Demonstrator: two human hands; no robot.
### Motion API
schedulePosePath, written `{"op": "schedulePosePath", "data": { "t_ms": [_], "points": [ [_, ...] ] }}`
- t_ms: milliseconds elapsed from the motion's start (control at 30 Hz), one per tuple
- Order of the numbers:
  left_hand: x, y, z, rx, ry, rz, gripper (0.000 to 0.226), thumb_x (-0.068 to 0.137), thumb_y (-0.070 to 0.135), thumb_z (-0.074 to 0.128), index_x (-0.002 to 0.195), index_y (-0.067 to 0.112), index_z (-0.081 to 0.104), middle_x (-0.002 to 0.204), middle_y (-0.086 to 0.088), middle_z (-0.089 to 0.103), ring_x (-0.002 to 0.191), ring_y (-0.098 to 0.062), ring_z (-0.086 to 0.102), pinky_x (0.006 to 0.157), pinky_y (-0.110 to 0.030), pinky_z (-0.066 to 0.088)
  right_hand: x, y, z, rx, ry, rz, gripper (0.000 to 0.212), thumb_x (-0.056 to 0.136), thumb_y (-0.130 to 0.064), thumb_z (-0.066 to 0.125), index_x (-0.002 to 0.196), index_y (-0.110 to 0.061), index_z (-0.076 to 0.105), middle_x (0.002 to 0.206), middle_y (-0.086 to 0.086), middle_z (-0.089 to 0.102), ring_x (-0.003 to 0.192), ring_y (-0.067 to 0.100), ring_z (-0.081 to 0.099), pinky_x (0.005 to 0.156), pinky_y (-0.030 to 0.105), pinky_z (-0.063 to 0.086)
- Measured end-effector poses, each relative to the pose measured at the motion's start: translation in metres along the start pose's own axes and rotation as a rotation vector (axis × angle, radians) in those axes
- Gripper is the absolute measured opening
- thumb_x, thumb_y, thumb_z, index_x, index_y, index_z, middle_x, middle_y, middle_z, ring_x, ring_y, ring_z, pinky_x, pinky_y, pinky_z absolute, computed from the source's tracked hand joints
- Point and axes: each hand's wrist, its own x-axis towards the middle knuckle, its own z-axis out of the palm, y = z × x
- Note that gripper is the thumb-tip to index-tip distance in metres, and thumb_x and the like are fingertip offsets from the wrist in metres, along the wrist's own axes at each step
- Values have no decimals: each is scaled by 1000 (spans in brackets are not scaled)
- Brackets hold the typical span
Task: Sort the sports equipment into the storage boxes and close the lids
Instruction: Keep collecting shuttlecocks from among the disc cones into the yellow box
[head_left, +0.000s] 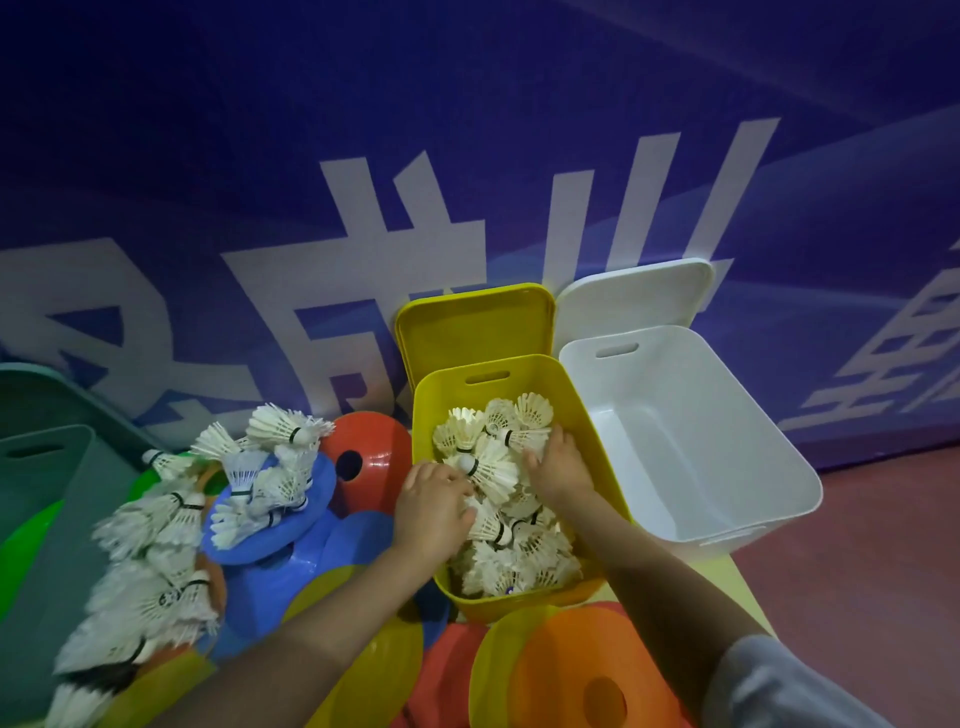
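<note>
The yellow box (524, 597) is seen at the centre of the frame, its long axis running from the lower edge up toward the wall, with its lid (475, 325) stood open behind it. It is filled with white shuttlecocks (511, 525) lying at mixed angles. The left hand (431, 506) is reached over the box's left rim, fingers curled on a shuttlecock. The right hand (558, 465) is laid among the shuttlecocks near the right wall; its grip cannot be told. A white box (727, 467), lid open, is set just right. Loose shuttlecocks (156, 545) are heaped on coloured disc cones (291, 525) at lower left. A blue wall (467, 130) with white lettering is seen behind.
</note>
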Motion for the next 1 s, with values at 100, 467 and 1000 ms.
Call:
{"op": "schedulePosePath", "data": {
  "t_ms": [100,467,1000],
  "points": [
    [-3,-2,0,-4,23,-73,25,87,42,58,108,34,68,115,10,57,120,-15,46,117,-39,17,-6,4,2,-19,-89,17,70,101,-37,38,150,2,8,152,21,24,137,34,34,110,40,34],
    [-4,-13,1,-477,98,-17,22,95,24,50,104,25,70,112,8,60,113,-16,47,97,-34,40,-89,-13,-22,419,281,-189,30,96,-27,50,122,-16,61,88,-8,61,81,8,57,65,20,40],
    [-91,-213,-67,-425,191,-263,38,90,30,48,122,14,60,120,-12,56,110,-31,52,93,-46,46,-130,-160,94,584,52,-365,30,94,-25,58,123,-20,56,80,-8,56,72,10,56,69,32,49]
  ]
}}
